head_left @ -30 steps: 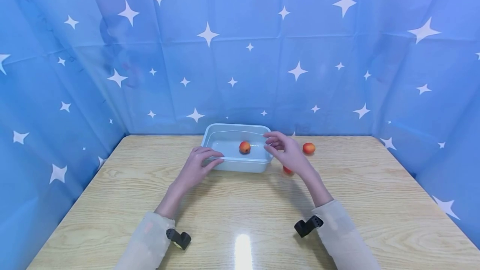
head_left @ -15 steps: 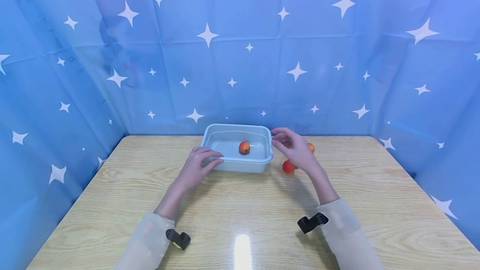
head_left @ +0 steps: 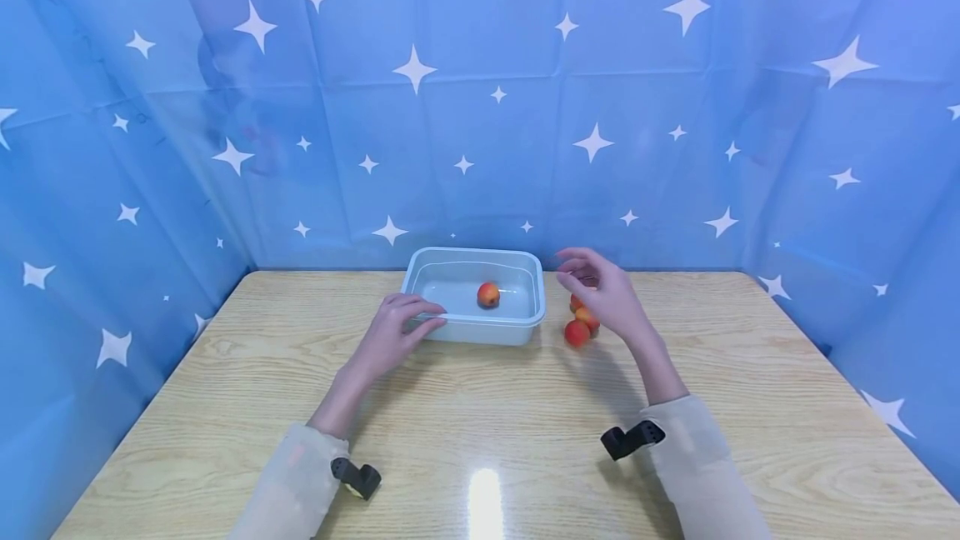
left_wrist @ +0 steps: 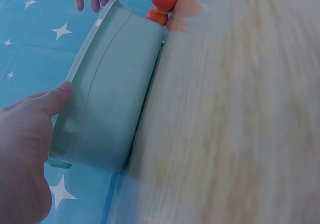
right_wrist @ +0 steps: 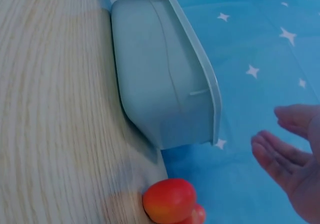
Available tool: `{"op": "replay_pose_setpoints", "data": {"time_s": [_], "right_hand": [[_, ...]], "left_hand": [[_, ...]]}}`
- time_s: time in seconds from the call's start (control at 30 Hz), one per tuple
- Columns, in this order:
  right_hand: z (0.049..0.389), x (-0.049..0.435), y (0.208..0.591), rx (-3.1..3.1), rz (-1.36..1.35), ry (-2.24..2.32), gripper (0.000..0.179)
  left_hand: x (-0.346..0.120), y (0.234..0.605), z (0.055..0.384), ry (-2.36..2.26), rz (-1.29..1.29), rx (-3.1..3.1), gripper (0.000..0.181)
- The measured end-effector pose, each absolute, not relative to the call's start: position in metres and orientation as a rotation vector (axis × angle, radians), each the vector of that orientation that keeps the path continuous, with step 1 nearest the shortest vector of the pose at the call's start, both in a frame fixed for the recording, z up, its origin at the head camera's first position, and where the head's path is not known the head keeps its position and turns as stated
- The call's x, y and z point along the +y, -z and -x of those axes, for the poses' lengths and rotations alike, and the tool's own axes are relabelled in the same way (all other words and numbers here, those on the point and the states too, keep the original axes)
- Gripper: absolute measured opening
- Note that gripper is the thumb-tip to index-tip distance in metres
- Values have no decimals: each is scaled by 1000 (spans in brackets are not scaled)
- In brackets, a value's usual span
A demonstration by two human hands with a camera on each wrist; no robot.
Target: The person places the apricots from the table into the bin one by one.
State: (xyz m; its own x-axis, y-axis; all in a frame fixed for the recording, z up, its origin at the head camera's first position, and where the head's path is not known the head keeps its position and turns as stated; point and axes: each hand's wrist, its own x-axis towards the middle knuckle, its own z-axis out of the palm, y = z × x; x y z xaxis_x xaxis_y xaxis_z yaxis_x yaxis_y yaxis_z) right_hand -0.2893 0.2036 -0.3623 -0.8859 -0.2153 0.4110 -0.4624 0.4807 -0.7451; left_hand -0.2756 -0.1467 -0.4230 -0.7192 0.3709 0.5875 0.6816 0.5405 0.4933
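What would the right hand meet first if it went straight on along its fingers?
Probably the light-blue plastic tub, at its right rim; depth is unclear, so the right hand might pass over.

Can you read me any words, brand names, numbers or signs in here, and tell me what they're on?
None that I can read.
I see no lettering on the blue bin or the red-orange fruits.
The backdrop shows printed white stars, and faint patches too blurred to make out.
The black devices on the sleeves are too small to tell.
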Motion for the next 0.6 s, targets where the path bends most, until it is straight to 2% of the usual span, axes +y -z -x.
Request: {"op": "replay_pose_setpoints", "data": {"time_s": [0.6], "right_hand": [[290,227,361,-2437,-429,-1472,40]], "left_hand": [[-146,421,274,1011,863,-2355,14]]}}
